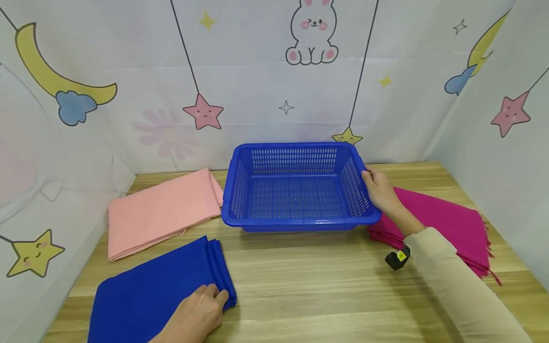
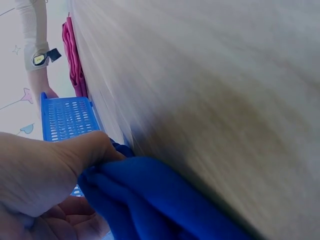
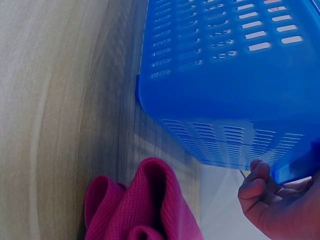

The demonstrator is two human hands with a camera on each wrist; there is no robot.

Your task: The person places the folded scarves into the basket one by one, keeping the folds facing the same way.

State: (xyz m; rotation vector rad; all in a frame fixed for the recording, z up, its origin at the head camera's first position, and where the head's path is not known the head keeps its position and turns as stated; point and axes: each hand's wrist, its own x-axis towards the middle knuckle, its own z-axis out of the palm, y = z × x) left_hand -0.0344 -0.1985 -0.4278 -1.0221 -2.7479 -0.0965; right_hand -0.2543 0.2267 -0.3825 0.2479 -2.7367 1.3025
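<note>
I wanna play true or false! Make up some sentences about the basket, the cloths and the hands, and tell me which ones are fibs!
1. The right hand holds the blue basket. True.
2. In the head view, the pale pink cloth lies beyond the blue cloth. True.
3. The left hand is inside the basket. False: it pinches the blue cloth.
4. The magenta cloth has a fringed edge. True.
5. One cloth lies in the basket. False: all three cloths lie outside it, on the table.
</note>
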